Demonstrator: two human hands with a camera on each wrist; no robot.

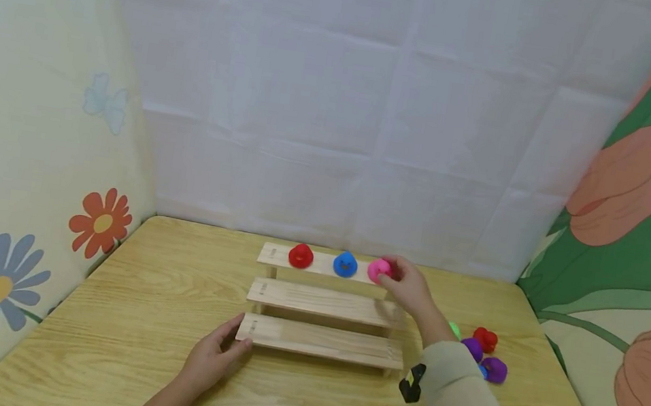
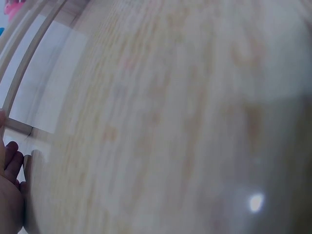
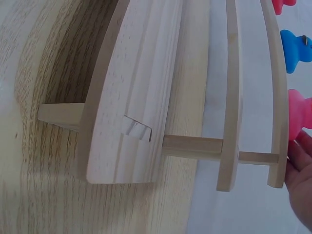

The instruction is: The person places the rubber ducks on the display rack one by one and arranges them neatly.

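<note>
A three-tier wooden stand (image 1: 320,339) is on the table in the head view. My left hand (image 1: 212,356) grips the left end of its lowest shelf, thumb at the front edge and fingers by the end. At the right end of the top shelf, my right hand (image 1: 409,288) pinches a pink rubber duck (image 1: 378,269). The right wrist view shows this pink duck (image 3: 298,114) sitting on the shelf, fingers at its side. A blue rubber duck (image 1: 345,265) and a red rubber duck (image 1: 300,256) sit further left along that shelf.
Right of the stand, partly behind the right sleeve (image 1: 462,385), several more ducks lie on the table (image 1: 132,315): a red one (image 1: 485,339), purple ones (image 1: 495,370), plus bits of green and blue. A white cloth (image 1: 339,95) hangs behind the table.
</note>
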